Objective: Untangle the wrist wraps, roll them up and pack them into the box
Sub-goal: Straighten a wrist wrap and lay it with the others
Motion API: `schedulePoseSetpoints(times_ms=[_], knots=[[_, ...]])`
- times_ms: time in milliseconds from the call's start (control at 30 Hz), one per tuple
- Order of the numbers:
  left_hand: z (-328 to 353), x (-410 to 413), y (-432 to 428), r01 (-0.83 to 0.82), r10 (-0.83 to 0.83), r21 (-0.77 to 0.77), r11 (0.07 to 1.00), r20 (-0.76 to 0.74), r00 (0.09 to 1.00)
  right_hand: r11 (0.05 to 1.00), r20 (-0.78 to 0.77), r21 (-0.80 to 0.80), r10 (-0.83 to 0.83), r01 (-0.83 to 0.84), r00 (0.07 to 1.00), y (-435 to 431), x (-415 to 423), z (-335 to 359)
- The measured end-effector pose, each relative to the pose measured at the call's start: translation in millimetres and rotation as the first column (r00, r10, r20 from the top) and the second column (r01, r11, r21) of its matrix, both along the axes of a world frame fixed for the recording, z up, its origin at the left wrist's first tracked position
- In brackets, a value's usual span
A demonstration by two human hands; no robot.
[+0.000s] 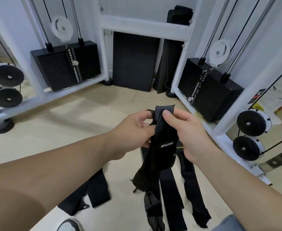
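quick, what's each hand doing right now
left hand: pinches the black wrist wrap near its top
right hand: pinches the same wrap's top end, thumb in front

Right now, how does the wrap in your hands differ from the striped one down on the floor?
The held wrap is plain black with a white logo; the striped wrap carries thin pale lines. The held wrap hangs in the air, pinched near its top by the left hand and right hand; the striped wrap lies on the floor, untouched. Both are dark fabric strips, not yet rolled.
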State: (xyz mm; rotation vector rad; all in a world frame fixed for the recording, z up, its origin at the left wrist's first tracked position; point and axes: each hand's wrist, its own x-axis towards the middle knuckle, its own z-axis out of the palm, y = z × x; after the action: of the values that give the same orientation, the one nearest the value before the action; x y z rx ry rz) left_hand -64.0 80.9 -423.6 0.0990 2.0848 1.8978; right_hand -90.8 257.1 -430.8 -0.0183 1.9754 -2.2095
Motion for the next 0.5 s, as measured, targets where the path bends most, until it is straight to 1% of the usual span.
schedulePoseSetpoints(times_ms=[133, 300, 500], knots=[[-4, 0, 1, 0.016, -0.017, -0.026, 1.000, -0.028, 0.999, 1.000, 0.026, -0.006, 0.023, -0.023, 0.999, 1, 0, -4], [-6, 2, 5, 0.007, -0.007, -0.023, 1.000, -0.009, 1.000, 1.000, 0.043, -0.003, -0.020, 0.020, 0.999, -7, 3, -13], [0, 0, 7, 0.023, -0.024, 0.019, 1.000, 0.045, 0.999, 1.000, -0.027, -0.018, -0.005, 0.005, 1.000, -7, 2, -10]])
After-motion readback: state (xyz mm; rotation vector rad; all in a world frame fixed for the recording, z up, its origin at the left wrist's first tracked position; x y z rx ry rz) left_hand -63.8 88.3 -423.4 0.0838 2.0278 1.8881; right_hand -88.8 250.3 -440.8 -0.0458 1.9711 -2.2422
